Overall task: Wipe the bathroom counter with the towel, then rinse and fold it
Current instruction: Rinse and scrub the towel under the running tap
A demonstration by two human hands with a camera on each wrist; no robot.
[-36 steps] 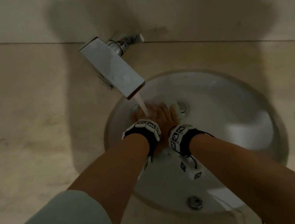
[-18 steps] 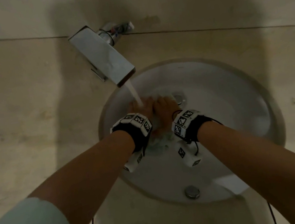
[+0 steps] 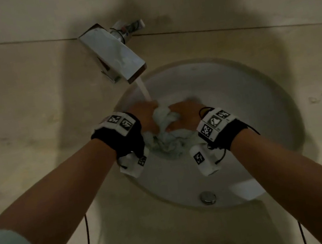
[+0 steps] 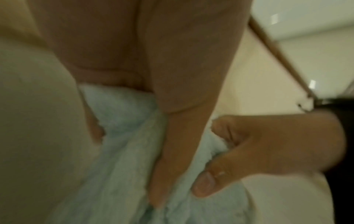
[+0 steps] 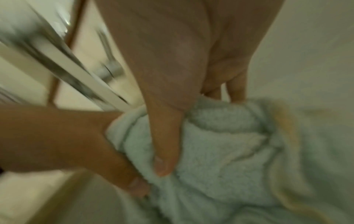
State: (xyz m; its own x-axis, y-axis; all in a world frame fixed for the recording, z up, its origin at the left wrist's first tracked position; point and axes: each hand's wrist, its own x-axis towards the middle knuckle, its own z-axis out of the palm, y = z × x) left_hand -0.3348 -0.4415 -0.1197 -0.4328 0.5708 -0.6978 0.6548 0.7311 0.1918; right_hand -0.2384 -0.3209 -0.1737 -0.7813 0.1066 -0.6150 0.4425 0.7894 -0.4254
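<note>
Bench [image 3: 28, 122] around the hands is bare stone, so I judge the wipe done and the rinse under way. Sink [image 3: 246, 90] sits under both hands. Faucet [image 3: 112, 53] is beyond the left hand, running, with the stream landing at its knuckles. Towel [image 3: 167, 140] is bunched between the hands and hangs below them into the basin. A second ago it was hidden under hands pressed together; now they have parted and it shows, so I read this as scrubbing, with folding not yet begun. Left hand [image 3: 144, 114] grips towel, thumb dug in. Right hand [image 3: 184, 113] grips it too, thumb pressing cloth.
</note>
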